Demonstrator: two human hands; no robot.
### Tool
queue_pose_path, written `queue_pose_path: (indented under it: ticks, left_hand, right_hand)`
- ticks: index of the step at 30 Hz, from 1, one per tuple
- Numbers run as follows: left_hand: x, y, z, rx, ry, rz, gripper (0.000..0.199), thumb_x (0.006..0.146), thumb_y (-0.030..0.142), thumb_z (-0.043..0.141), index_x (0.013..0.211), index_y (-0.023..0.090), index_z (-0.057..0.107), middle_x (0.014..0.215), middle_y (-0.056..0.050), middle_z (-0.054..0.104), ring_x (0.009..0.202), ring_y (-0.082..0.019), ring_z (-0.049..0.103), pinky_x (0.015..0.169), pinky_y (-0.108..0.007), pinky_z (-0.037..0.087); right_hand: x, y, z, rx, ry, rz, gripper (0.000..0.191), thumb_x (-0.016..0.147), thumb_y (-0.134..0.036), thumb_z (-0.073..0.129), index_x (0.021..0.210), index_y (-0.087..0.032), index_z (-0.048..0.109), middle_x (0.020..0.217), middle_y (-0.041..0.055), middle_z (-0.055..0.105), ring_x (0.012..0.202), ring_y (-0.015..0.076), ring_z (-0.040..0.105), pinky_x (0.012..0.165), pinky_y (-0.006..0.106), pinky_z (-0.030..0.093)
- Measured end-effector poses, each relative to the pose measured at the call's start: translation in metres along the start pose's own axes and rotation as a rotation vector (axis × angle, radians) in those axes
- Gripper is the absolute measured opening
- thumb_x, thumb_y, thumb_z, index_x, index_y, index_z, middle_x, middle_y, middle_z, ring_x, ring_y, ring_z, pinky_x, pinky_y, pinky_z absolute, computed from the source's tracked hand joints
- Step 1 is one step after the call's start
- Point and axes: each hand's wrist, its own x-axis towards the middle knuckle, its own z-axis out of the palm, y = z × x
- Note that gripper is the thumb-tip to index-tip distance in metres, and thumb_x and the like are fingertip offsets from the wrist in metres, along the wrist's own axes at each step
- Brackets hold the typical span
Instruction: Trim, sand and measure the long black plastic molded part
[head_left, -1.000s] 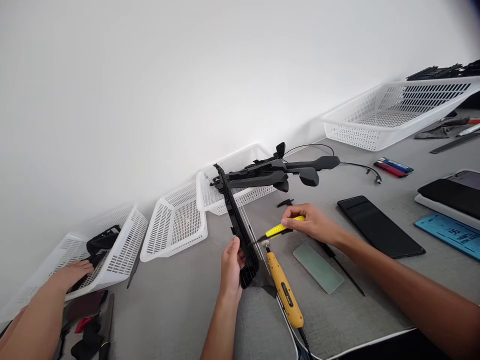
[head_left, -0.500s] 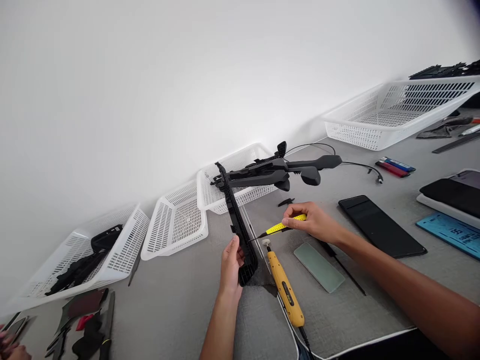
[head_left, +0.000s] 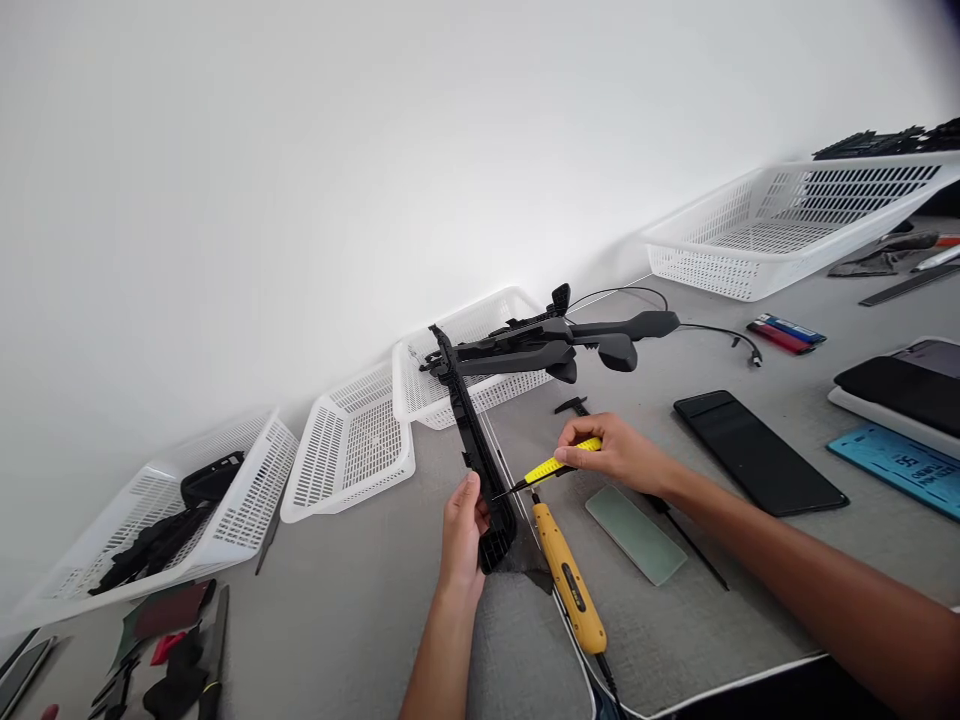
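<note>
A long black plastic trim part is gripped near its lower, rounded end by my left hand, thumb along its edge. The part stands tilted, its ribbed inner side showing. My right hand pinches a yellow craft knife, and its thin dark tip meets the inside of the trim part. Just below the knife lies a yellow corded rotary tool. A pale green rectangular block is under my right forearm, beside a black caliper partly hidden by that arm.
Several black plastic parts overhang a white basket. More white baskets line the wall. A black phone, a blue panel and marker-like sticks lie right. A person's fingertip shows at lower left.
My right hand and the knife have moved slightly left and down, with the tip lower inside the trim part. The other person's hand has mostly left the lower left corner.
</note>
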Motion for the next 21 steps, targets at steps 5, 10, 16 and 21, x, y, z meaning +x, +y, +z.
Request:
queue_pose_path:
  ticks: [5,10,16,21]
  left_hand:
    - [-0.002,0.0,0.004,0.0,0.022,0.056,0.056,0.075,0.068,0.089,0.089,0.016,0.073,0.067,0.002,0.067,0.056,-0.012,0.061,0.054,-0.022,0.049]
    - [0.001,-0.002,0.005,0.013,0.087,0.233,0.056,0.072,0.065,0.093,0.096,0.019,0.071,0.083,0.001,0.071,0.069,-0.012,0.066,0.059,-0.019,0.053]
    - [-0.001,-0.005,0.003,0.1,-0.09,0.227,0.051,0.087,0.056,0.084,0.12,0.021,0.067,0.086,-0.001,0.073,0.074,-0.018,0.073,0.062,-0.027,0.061]
    - [0.0,-0.008,0.003,0.125,-0.065,0.207,0.052,0.082,0.053,0.09,0.114,0.019,0.067,0.087,-0.002,0.075,0.078,-0.02,0.077,0.068,-0.029,0.064]
  right_hand:
    - [-0.001,-0.004,0.001,0.007,0.051,-0.039,0.047,0.093,-0.066,0.068,0.083,-0.02,0.07,0.073,-0.0018,0.055,0.067,0.0152,0.043,0.063,0.03,0.032]
    - [-0.004,-0.009,0.01,0.054,-0.07,-0.066,0.046,0.094,-0.066,0.069,0.097,-0.02,0.072,0.087,0.0023,0.066,0.075,0.0176,0.053,0.068,0.03,0.039]
    - [-0.008,-0.013,0.018,-0.154,-0.139,-0.033,0.038,0.097,-0.057,0.067,0.106,-0.021,0.073,0.075,-0.0013,0.061,0.064,0.0156,0.048,0.058,0.029,0.032]
    - [-0.01,-0.017,0.015,-0.304,-0.105,-0.106,0.029,0.102,-0.04,0.051,0.101,-0.02,0.072,0.073,-0.0017,0.059,0.065,0.0158,0.048,0.063,0.03,0.034]
